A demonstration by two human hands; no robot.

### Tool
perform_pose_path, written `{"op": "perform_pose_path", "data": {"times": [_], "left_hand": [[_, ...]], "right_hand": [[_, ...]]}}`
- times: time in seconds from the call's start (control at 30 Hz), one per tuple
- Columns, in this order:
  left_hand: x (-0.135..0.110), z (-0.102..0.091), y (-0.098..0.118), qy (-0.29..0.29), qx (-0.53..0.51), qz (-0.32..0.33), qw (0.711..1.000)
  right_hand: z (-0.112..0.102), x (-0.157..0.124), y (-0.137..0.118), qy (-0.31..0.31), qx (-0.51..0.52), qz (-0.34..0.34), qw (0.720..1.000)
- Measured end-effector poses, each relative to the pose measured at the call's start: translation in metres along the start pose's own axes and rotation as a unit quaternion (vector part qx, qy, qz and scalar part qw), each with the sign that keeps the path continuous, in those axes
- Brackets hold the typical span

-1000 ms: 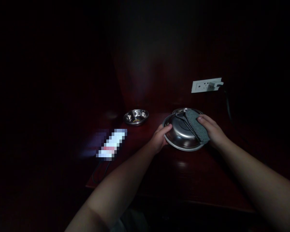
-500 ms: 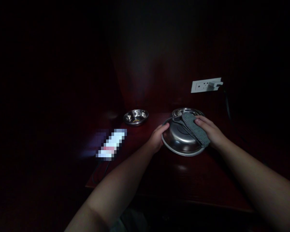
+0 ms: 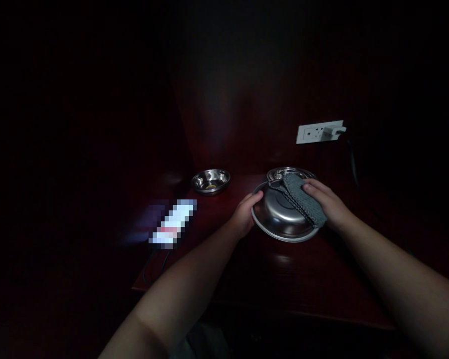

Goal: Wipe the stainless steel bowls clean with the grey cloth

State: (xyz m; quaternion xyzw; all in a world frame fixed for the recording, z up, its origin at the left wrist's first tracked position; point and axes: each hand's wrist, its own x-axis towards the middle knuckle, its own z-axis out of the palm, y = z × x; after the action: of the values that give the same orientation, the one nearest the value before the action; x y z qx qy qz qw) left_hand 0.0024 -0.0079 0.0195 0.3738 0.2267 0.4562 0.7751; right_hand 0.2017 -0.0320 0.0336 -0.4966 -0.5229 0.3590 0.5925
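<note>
A shiny steel bowl (image 3: 284,215) is held up over the table, its underside turned toward me. My left hand (image 3: 246,213) grips the bowl's left rim, thumb on the outer side and the other fingers mostly hidden behind. A grey-green knitted cloth (image 3: 303,199) lies folded across the right part of the bowl. My right hand (image 3: 328,202) is closed on this cloth, pressing it against the bowl's right side; most of its fingers are out of sight. Behind the held bowl, more steel bowls (image 3: 290,172) stand on the table, partly covered by it.
A single steel bowl (image 3: 211,181) with a yellow spot inside sits at the back left. Nearer, a lit phone (image 3: 173,224), blurred out, lies by a thin cable (image 3: 145,271). A white wall socket (image 3: 321,132) holds a plug. The dark red table (image 3: 277,284) ends at a front edge.
Hardly anything differs. The bowl, the cloth and both hands have shifted very slightly to the right; the grips are the same.
</note>
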Motion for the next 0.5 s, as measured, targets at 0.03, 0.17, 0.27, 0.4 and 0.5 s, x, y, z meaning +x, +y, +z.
{"op": "perform_pose_path", "data": {"times": [0.03, 0.17, 0.27, 0.4, 0.5], "left_hand": [[-0.0001, 0.0004, 0.0, 0.004, -0.001, 0.0, 1.0], [-0.0006, 0.0015, -0.0002, 0.002, -0.009, -0.001, 1.0], [-0.0005, 0.0018, -0.0003, -0.002, -0.008, -0.001, 1.0], [-0.0008, 0.0021, 0.0003, -0.01, -0.008, -0.004, 1.0], [-0.0011, 0.0016, 0.0006, -0.011, -0.007, -0.005, 1.0]], "right_hand": [[-0.0001, 0.0, 0.0, 0.002, 0.001, 0.001, 1.0], [-0.0006, 0.0, -0.0001, 0.01, 0.003, 0.007, 1.0], [-0.001, 0.0003, 0.0005, 0.009, -0.003, 0.007, 1.0], [-0.0011, 0.001, 0.0023, 0.015, 0.005, 0.01, 1.0], [-0.0007, 0.0011, 0.0031, 0.016, 0.011, 0.01, 1.0]]}}
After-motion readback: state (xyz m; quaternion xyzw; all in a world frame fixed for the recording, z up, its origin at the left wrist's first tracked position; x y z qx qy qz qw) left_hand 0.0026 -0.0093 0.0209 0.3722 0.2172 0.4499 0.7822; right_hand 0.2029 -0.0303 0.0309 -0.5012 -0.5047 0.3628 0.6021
